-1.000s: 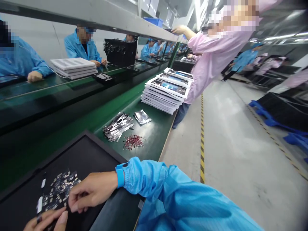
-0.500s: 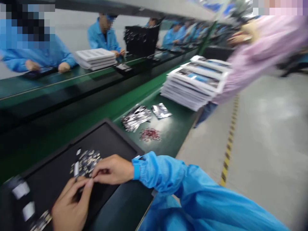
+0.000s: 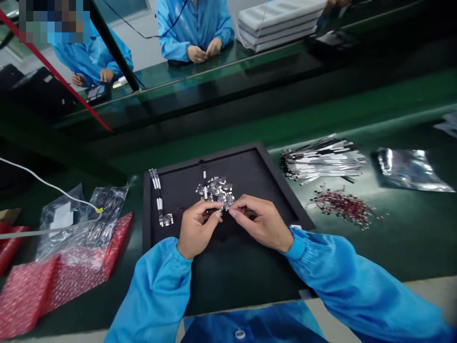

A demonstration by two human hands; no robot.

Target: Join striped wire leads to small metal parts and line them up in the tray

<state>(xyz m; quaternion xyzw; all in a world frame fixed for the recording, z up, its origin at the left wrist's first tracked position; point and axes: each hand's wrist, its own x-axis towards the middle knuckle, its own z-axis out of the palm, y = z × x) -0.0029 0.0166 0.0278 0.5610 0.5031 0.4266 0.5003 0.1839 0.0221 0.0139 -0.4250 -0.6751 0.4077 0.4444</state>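
The left hand (image 3: 198, 226) and right hand (image 3: 262, 223) meet above a black tray (image 3: 200, 156), fingertips pinched close together at the near edge of a heap of small circuit parts (image 3: 215, 189); whether they grip a piece, I cannot tell. Farther right lie metallic strips (image 3: 323, 159).

matt blk tray (image 3: 210, 155) w/ tiny shiny mtl parts (image 3: 215, 189), right glossy silver foil bag (image 3: 409, 170), bright mtl strips (image 3: 323, 159), left clear crinkly plastic bag (image 3: 82, 224), near left red plastic wrap (image 3: 60, 290), smooth blue cloth sleeve (image 3: 357, 271), glossy green belt (image 3: 392, 243)
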